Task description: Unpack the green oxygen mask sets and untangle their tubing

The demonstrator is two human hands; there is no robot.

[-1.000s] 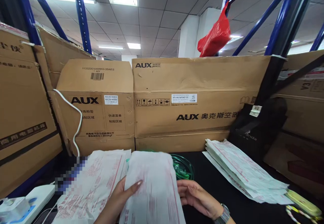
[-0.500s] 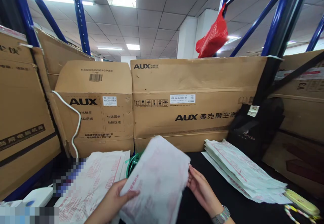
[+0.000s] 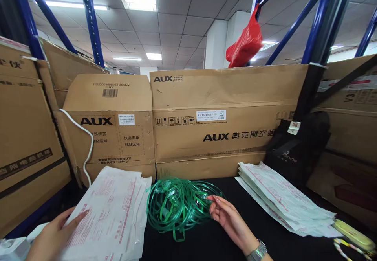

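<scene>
My left hand [image 3: 53, 235] lies on the left stack of white paper pouches [image 3: 114, 210] printed in red, thumb across the top pouch's near edge; its fingers are under or behind the paper. A heap of coiled green tubing [image 3: 176, 204] with clear plastic parts sits in the middle of the black table. My right hand [image 3: 228, 221], with a metal watch on the wrist, reaches toward the tubing's right side, fingers apart and slightly curled, fingertips touching the coils. It holds nothing.
A second stack of white pouches [image 3: 279, 198] lies at the right. Cardboard AUX boxes [image 3: 218, 119] wall the back and sides. A black bag [image 3: 297, 147] leans at the right. A white cable [image 3: 88, 143] hangs left. A yellow item [image 3: 352, 233] lies far right.
The pouch held up by both hands has gone down onto the left stack with my left hand. The green tubing is now uncovered, and my right hand has moved to it.
</scene>
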